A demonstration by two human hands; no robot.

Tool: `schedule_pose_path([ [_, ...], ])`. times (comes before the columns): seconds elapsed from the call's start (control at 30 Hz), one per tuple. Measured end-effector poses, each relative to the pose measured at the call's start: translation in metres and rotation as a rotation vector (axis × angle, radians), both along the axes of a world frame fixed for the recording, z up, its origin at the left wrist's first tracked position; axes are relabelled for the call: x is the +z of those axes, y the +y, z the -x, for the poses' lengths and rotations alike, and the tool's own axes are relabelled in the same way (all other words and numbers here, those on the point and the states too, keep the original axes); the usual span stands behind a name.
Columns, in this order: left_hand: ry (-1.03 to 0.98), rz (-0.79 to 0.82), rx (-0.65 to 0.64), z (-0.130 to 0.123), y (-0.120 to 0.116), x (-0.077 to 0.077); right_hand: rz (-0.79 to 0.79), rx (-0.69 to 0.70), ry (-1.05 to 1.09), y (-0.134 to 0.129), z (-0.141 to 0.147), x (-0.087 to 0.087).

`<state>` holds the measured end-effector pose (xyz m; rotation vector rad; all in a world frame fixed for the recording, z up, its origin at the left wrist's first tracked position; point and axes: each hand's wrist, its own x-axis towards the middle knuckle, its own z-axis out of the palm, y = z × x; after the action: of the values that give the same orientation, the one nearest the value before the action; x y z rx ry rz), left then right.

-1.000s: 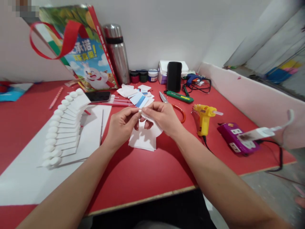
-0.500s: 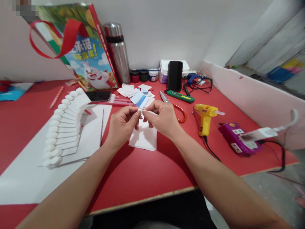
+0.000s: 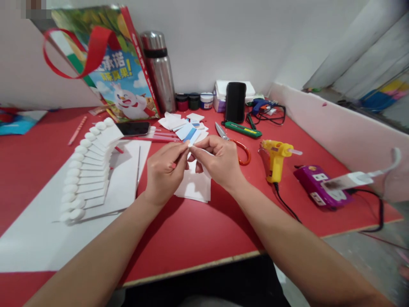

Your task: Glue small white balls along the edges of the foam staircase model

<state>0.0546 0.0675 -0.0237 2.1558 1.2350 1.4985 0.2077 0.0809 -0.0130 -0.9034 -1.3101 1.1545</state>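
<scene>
Red counter spreads beneath both hands, with a pale wall rising beyond them. Ahead of the left hand, a printed bag with a red strap stands beside a steel flask. That hand's thumb and forefinger are pinched together on a small white piece, and a bit of red shows against its fingers. The right hand meets it fingertip to fingertip, its thumb and finger closed on the same piece; the exact shape is hard to tell, as the fingers cover most of it. Just below the two hands lie white sheets, and just beyond them is a heap of paper scraps.

Left of the left hand, a curved row of white cards with round ends rests on a large white sheet. Scissors lie close to the right hand, a green cutter behind them; farther right are a yellow glue gun and a purple power strip.
</scene>
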Motion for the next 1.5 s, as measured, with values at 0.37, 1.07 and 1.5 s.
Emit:
schedule_pose_path([
  [0.37,-0.462,0.533,-0.289,0.007,0.008,0.006,0.003,0.171,-0.095,0.002,-0.015,0.009],
  [1.07,-0.343,0.481,-0.259,0.006,0.009,0.006,0.466,0.392,0.133,0.018,-0.022,0.002],
  [1.5,-0.432,0.564,-0.196,0.008,0.01,0.0,-0.008,0.085,-0.358,0.016,-0.021,-0.002],
])
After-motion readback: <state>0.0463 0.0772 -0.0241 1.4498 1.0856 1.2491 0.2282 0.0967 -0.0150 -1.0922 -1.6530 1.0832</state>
